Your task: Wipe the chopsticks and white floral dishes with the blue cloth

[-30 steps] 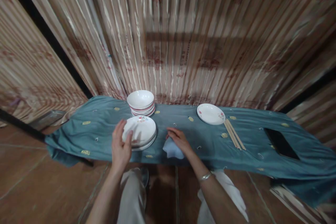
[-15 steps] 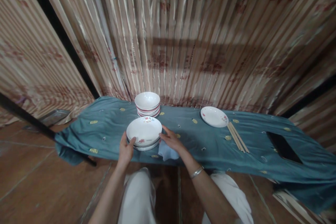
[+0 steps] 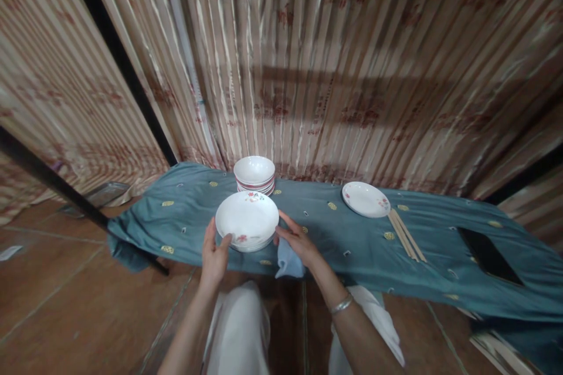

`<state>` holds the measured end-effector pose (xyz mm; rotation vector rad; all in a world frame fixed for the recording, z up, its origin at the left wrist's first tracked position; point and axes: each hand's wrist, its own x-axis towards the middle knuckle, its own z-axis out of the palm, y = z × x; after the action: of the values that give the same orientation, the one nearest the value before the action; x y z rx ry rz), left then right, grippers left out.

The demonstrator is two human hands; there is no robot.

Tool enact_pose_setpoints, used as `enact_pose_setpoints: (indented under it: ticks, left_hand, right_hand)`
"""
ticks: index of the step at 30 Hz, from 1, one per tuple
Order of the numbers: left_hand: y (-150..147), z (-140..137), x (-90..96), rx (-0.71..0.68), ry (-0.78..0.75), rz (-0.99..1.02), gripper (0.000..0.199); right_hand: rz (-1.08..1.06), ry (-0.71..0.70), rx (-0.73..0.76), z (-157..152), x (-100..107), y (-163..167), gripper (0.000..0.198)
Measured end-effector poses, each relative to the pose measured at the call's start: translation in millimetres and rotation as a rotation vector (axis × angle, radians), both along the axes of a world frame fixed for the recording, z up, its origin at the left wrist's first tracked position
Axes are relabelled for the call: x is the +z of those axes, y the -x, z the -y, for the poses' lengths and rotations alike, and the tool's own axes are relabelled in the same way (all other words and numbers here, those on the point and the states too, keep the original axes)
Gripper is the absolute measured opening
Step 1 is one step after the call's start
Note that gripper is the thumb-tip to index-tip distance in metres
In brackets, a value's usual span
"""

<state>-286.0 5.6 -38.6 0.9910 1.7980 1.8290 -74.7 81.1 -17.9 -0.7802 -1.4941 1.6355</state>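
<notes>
A white plate (image 3: 247, 217) with small flower prints is gripped at its rim between both hands. My left hand (image 3: 214, 256) closes on its left edge, thumb on the upper face. On the opposite edge is my right hand (image 3: 299, 241), with a light blue cloth (image 3: 289, 261) hanging beneath its fingers. More white plates (image 3: 251, 248) show just under the held one; how far apart they are, I cannot tell. Behind them stands a stack of white bowls (image 3: 254, 171) with red bands.
Farther right on the teal tablecloth (image 3: 316, 205) lie a flowered white plate (image 3: 366, 199), several chopsticks (image 3: 407, 235) and a black phone (image 3: 489, 255). Dark metal posts (image 3: 127, 70) frame the table, with a pleated curtain (image 3: 299, 70) behind. A metal tray (image 3: 103, 193) rests on the floor at left.
Both hands have brought the plate slightly up and closer, tilting its face more toward me. The whole view has shifted a little, moving the table items rightward.
</notes>
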Motion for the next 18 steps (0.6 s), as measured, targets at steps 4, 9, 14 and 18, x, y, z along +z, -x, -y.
enact_pose_setpoints:
  ticks: [4, 9, 14, 18]
  left_hand:
    - [-24, 12, 25.9, -0.015, -0.024, 0.062, 0.076]
    - [-68, 28, 53.6, -0.124, -0.106, 0.276, 0.092]
    - [-112, 28, 63.3, -0.277, 0.021, 0.527, 0.103]
    - [-137, 10, 53.9, -0.423, 0.009, 0.674, 0.105]
  right_hand:
    - [-0.071, 0.042, -0.049, 16, 15, -11, 0.071]
    - [-0.095, 0.119, -0.081, 28, 20, -36, 0.077]
    - [-0.045, 0.154, -0.146, 29, 15, -71, 0.081]
    - [0.032, 0.153, -0.185, 19, 3, -110, 0.076]
